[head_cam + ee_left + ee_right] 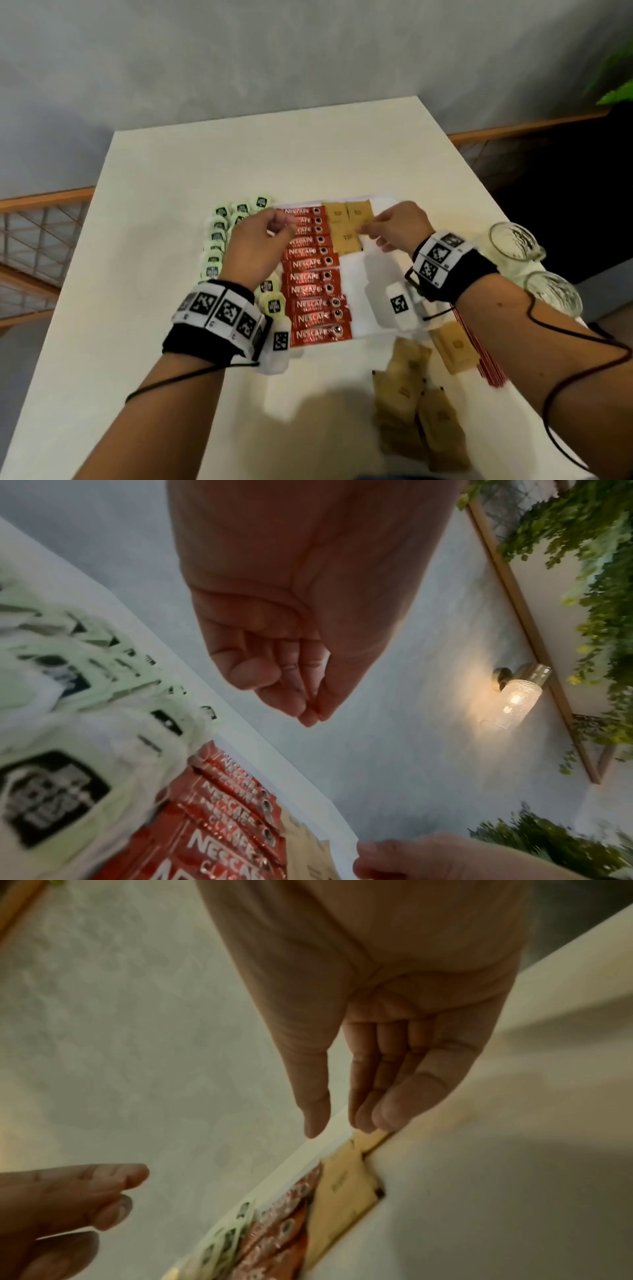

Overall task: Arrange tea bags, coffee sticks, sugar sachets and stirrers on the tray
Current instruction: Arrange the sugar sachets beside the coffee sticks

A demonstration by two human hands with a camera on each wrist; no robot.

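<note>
Right, your left hand (255,245) hangs over the far-left part of the tray (363,274), above the coffee sticks (313,274). Fingers curl loosely w/ thumb and fingertips together; nothing in them in the wrist view.

Your right hand (394,228) is over the tray's far-right part, fingers straight and close together, tips just at the edge of a sugar sachet (346,236). Can't tell if they touch it or pinch it.

Coffee sticks lie in a column from far to near edge of the tray. Tea bags (219,240) run along the tray's left edge. Sugar sachets sit right of the sticks at the far end.

More sachets (418,404) lie loose at the tabletop's near-right, red stirrers (489,366) beside them, two glasses (517,245) by the right edge.
</note>
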